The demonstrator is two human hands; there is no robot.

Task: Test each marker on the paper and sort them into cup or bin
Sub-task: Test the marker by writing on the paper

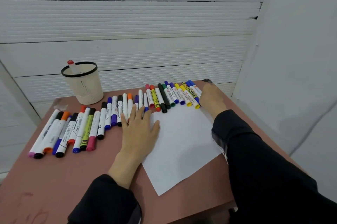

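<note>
Pressing flat with fingers spread, the left hand (pixel 139 130) pins the paper's (pixel 182 147) nine-o'clock edge, while the right hand (pixel 211 97), grip unreadable, touches the marker row's (pixel 164 97) three-o'clock end.

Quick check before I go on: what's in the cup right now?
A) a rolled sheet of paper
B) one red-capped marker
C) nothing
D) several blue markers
B: a single red-capped marker stands in the cup, leaning on its rim, while the other markers lie in a row on the table.
</note>
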